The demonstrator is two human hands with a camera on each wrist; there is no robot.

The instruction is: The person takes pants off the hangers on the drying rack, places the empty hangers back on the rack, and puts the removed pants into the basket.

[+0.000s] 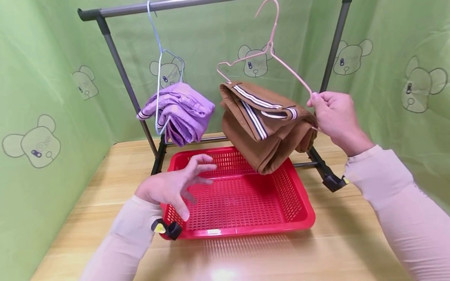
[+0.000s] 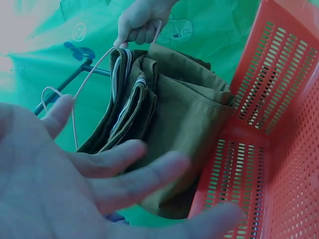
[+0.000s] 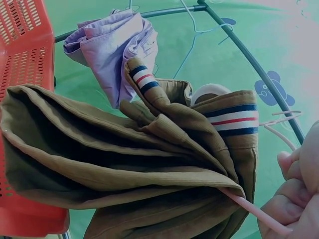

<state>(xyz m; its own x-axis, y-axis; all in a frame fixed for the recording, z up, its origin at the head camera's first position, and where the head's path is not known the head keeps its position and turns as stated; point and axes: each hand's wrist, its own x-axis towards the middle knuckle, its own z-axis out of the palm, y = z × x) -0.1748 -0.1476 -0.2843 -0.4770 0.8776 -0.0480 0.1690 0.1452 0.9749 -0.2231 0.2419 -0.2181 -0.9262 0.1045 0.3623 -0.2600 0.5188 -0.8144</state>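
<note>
My right hand (image 1: 337, 117) grips the right end of a pink hanger (image 1: 292, 70). Folded over that hanger hangs a brown garment (image 1: 262, 133) with striped bands, held up above the back right of a red basket (image 1: 240, 232). The pink hook stands free in front of the rack's top bar. My left hand (image 1: 179, 184) is over the basket's left side, fingers spread and holding nothing. In the left wrist view its fingers lie in front of the brown garment (image 2: 184, 114), apart from it as far as I can tell.
A grey rack (image 1: 200, 0) stands behind the basket on a wooden table (image 1: 111, 186). On its left hangs a blue hanger (image 1: 159, 68) with a folded purple garment (image 1: 185, 110). Green curtains (image 1: 22, 88) with bear-head prints enclose the table at the back and sides.
</note>
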